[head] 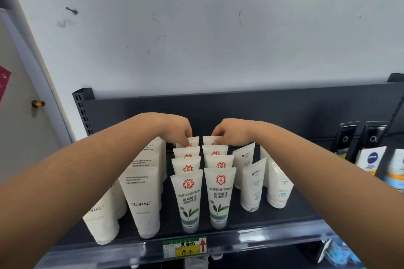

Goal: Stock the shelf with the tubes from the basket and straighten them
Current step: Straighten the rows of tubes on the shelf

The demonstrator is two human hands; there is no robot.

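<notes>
Two rows of white tubes with a red round logo and green leaves stand cap-down on the dark shelf [273, 223]. The front tube of the left row [188, 199] and the front tube of the right row [219, 196] face me. My left hand [177, 131] pinches the top of the rearmost tube of the left row [193, 141]. My right hand [229, 134] pinches the top of the rearmost tube of the right row [209, 140]. The basket is not in view.
White FLORAL tubes [143, 201] stand left of the rows, plain white tubes [252, 188] to the right. Black tubes [347, 137] and NIVEA tubes [370, 157] fill the far right. A price label [185, 247] sits on the front rail; the shelf's back panel [240, 111] rises behind.
</notes>
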